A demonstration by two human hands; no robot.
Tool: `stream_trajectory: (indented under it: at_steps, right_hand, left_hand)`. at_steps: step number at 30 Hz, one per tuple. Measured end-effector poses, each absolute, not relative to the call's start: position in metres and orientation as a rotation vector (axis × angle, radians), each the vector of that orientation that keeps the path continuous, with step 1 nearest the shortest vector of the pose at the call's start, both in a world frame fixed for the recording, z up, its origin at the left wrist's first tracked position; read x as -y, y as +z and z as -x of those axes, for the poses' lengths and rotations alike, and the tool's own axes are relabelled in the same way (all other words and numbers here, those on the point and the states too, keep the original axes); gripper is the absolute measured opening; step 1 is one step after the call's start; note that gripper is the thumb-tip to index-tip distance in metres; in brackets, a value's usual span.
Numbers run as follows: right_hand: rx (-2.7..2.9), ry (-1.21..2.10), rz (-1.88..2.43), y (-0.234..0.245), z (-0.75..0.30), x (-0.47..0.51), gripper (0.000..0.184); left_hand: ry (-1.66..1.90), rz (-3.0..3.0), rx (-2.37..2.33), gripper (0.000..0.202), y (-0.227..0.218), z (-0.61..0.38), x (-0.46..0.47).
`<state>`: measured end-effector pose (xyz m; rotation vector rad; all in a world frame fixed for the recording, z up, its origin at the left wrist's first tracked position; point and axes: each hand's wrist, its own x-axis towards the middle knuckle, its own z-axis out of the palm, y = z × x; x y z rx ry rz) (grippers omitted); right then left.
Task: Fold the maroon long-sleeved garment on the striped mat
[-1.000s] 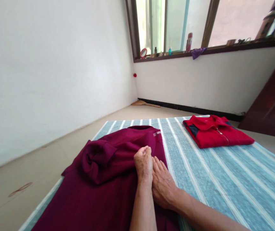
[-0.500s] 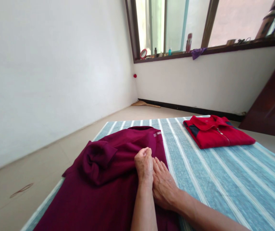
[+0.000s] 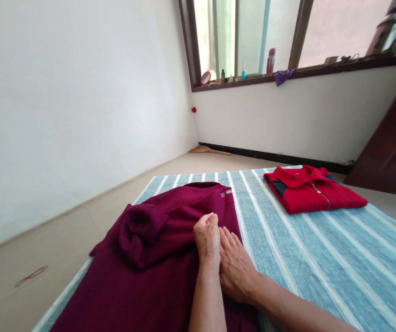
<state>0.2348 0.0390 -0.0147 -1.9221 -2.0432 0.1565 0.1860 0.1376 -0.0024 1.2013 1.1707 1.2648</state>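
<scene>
The left hand [image 3: 207,239] is curled shut against the maroon shirt [image 3: 170,216], fingers bunched; the fingertips are turned from the camera, so a pinch on the cloth cannot be confirmed. The right hand [image 3: 236,269] lies open just beside it, fingers spread, with the fingertips near the shirt's right edge. The shirt lies on a striped blue mat [image 3: 322,263], with its collar [image 3: 203,184] at the far end and a bunched sleeve [image 3: 141,235] on top at the left. Fault risks: slack in the left hand may let the cloth slide; a drag across the shirt may loosen the bunched sleeve; and the shirt reaches the mat's left edge, so a pull that way may draw cloth over onto the floor. The folded red jacket [image 3: 314,191] lies well apart. Hidden: the cloth beneath both hands. The shirt's near end is cut off by the frame's lower edge and partly covered by the forearms.
</scene>
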Motion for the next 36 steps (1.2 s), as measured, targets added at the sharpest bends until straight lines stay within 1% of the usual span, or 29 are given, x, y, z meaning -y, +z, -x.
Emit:
stream_trajectory:
  at_steps: [9, 17, 26, 36]
  right_hand:
    - [2.039, 0.205, 1.909, -0.0145, -0.2353, -0.0392, 0.063]
    - [2.065, 0.154, 1.911, -0.0153, -0.2359, -0.0392, 0.062]
    - [2.079, 0.145, 1.91, -0.0142, -0.2361, -0.0389, 0.063]
    - [2.078, 0.158, 1.916, -0.0119, -0.2357, -0.0385, 0.062]
  left_hand:
    - [1.251, -1.208, -1.178, 0.029, -0.0023, -0.1853, -0.1366]
    - [1.242, -1.211, -1.191, 0.027, -0.0025, -0.1858, -0.1365]
    - [1.239, -1.23, -1.216, 0.021, -0.0003, -0.1866, -0.1352]
    - [1.234, -1.269, -1.217, 0.023, -0.0038, -0.1867, -0.1367]
